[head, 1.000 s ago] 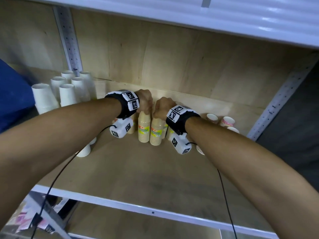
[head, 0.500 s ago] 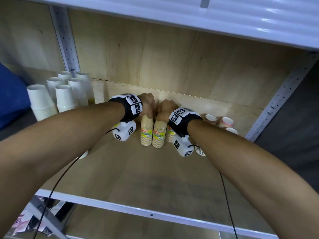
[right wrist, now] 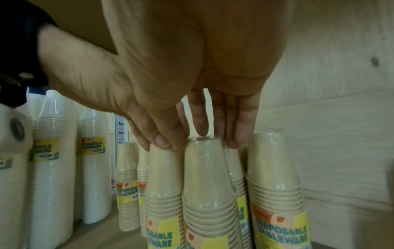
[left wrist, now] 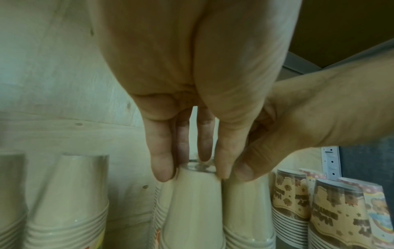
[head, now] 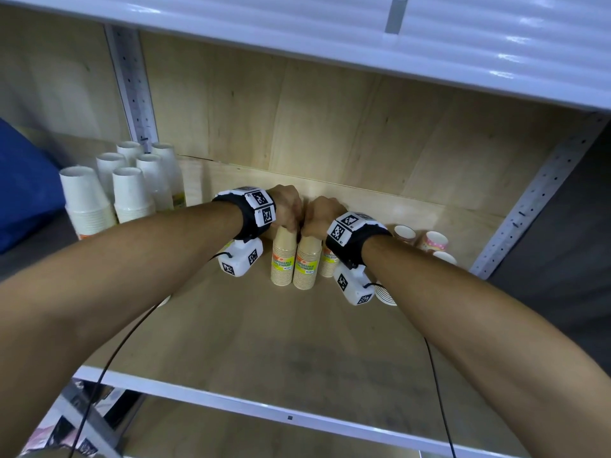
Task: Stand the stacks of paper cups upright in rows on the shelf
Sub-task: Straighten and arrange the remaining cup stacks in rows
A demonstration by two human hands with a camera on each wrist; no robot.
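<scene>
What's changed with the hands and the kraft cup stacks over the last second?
Very little. Left hand and right hand keep gripping the tops of the two front kraft cup stacks, which stay upright and touching. White cup stacks and patterned cups are unmoved.

You see two kraft-brown cup stacks, the left brown stack (head: pixel 283 257) and the right brown stack (head: pixel 308 263), standing upright and touching near the shelf's (head: pixel 231 332) back edge, rims down. Each is film-wrapped and carries a yellow "DISPOSABLE TABLEWARE" label. More brown stacks (right wrist: pixel 277 185) stand just behind and beside them. White cup stacks (head: pixel 132 193) stand upright in rows at the shelf's back left corner. Patterned cup stacks (head: pixel 429 241) stand near the back right corner.
</scene>
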